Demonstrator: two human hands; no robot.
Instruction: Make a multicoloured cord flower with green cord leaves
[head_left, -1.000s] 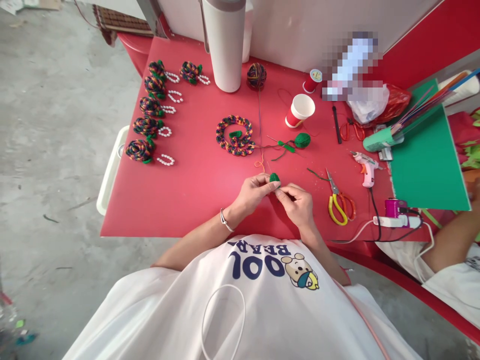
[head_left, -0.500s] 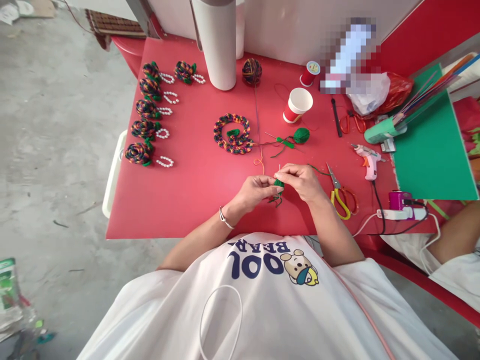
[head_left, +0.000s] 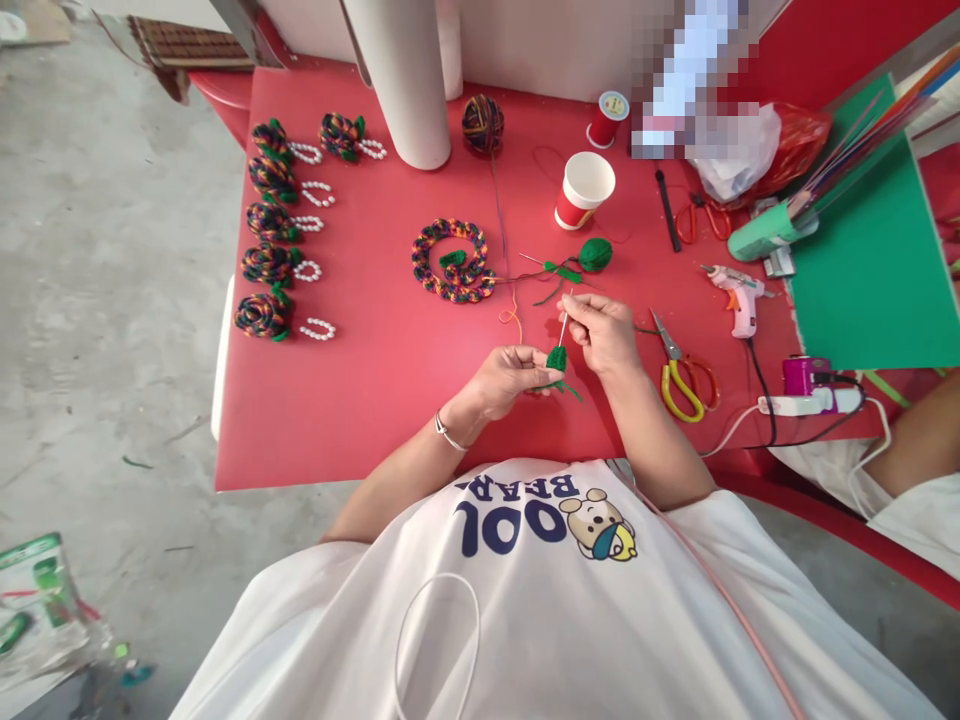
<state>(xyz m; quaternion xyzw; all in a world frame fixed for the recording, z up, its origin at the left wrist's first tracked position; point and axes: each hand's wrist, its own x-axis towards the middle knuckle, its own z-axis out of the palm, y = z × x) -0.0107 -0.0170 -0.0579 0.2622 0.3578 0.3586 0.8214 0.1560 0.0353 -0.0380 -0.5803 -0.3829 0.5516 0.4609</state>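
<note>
Here's your left hand [head_left: 514,382], thumb pressed to fingers, pinching the green piece [head_left: 556,358] low down so its top pokes clear. That hold looks meant to steady a small, soft thing while leaving room for the needle [head_left: 564,328]. And your right hand [head_left: 606,332] has that needle, nipped near its upper end between thumb and fingers, shaft slanting down to the piece; whether the tip sits inside the stitches, I can't tell. The high grip probably leaves you more working length. A yarn tail [head_left: 574,393] sticks out under your left thumb, away from the needle.

All this is on your side of the cup [head_left: 585,190], a touch to its left. Just nearer than the cup sits the green ball [head_left: 596,254], close by for easy reach, I'd judge. Left of the cup, the braid [head_left: 418,262] lies coiled, perhaps to save room. Scissors [head_left: 673,352] to the cup's right and nearer you, handles facing your body, handy for grabbing. Farther right of the cup, the glue gun [head_left: 741,300], on its side. And well left of the cup, flowers [head_left: 262,315] in a column, bead loops [head_left: 320,322] beside them, seemingly paired off for easy counting.
</note>
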